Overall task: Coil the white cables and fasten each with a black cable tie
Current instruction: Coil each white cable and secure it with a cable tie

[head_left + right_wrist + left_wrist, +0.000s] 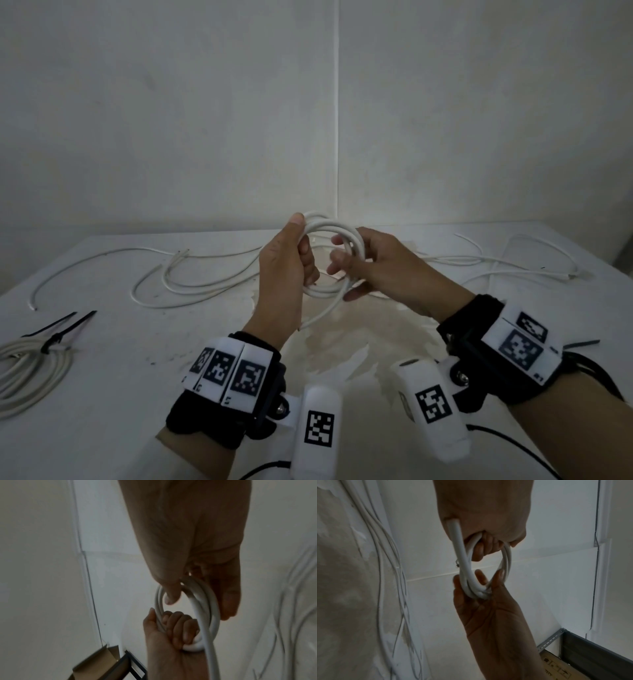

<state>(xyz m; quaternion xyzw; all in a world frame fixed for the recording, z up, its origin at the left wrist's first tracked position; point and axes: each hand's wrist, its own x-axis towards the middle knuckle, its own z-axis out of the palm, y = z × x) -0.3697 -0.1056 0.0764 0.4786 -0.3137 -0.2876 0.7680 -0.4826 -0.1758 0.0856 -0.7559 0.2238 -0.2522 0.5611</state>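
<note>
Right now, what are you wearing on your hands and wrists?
Both hands are bare: left hand, right hand. Each wrist carries a black strap topped with white blocks printed with black square tags. A white camera pod with its own tag hangs from each strap, and thin black cables trail back from them.

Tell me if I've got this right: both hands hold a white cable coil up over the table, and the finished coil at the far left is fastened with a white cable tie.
Not quite: the head view shows the finished coil fastened with a black cable tie, not white. The left hand and right hand do hold the white cable coil over the table.
</note>
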